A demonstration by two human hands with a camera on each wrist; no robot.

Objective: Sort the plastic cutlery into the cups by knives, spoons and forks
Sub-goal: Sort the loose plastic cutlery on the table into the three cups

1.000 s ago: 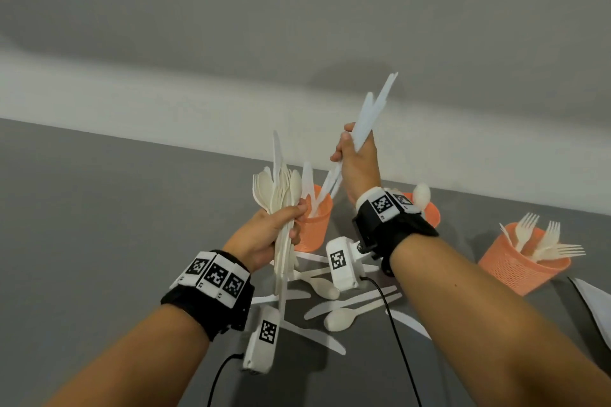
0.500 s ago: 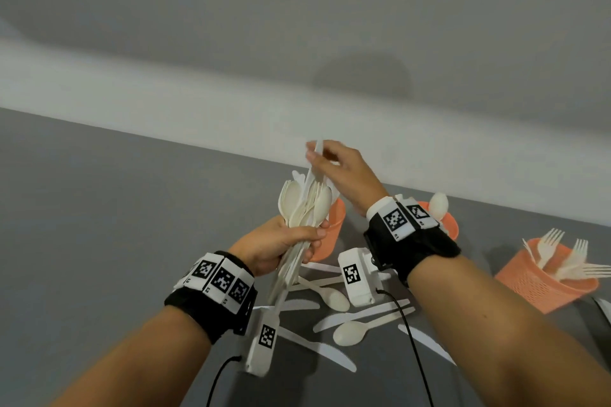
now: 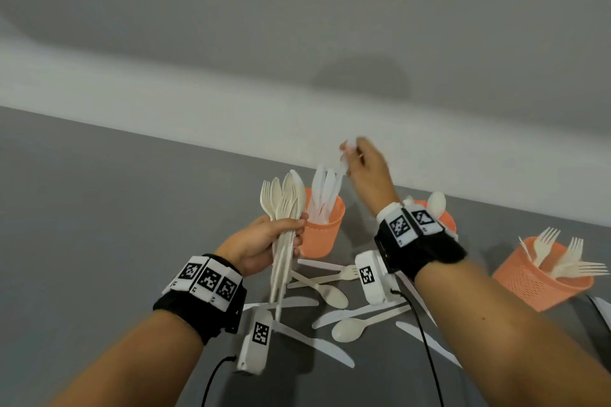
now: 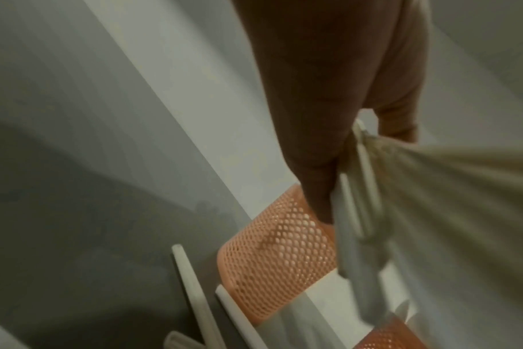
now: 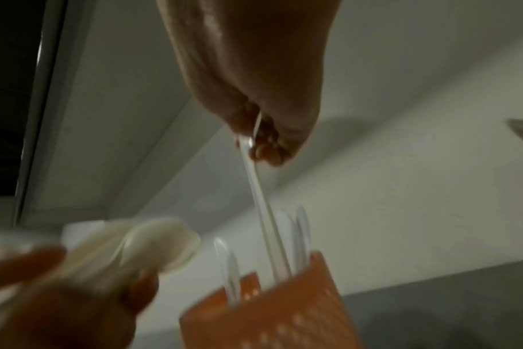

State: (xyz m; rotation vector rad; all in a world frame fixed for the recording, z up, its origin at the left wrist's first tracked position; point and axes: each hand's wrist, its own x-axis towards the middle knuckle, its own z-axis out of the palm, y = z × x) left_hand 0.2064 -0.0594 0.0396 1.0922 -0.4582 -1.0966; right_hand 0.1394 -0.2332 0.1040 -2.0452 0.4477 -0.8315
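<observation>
My left hand (image 3: 264,241) grips an upright bundle of cream spoons and forks (image 3: 284,208) just left of the orange mesh knife cup (image 3: 322,231). Above that cup my right hand (image 3: 355,158) pinches the top end of a white knife (image 5: 261,205) whose lower end is inside the cup (image 5: 272,314), among other white knives (image 3: 325,188). Behind my right wrist stands a second orange cup (image 3: 446,220) with a spoon (image 3: 436,203) in it. A third orange cup (image 3: 539,281) at the right holds several forks (image 3: 568,258). In the left wrist view the bundle (image 4: 433,200) is blurred beside the knife cup (image 4: 278,250).
Loose spoons (image 3: 350,329), knives (image 3: 314,342) and a fork (image 3: 347,273) lie scattered on the grey table (image 3: 115,241) in front of the cups. A white wall runs behind. More white cutlery (image 3: 603,311) shows at the right edge.
My right hand pulled a knife out of the bundle in my left hand, carried it right and lowered it into the knife cup. The left hand's bundle stayed beside the cup.
</observation>
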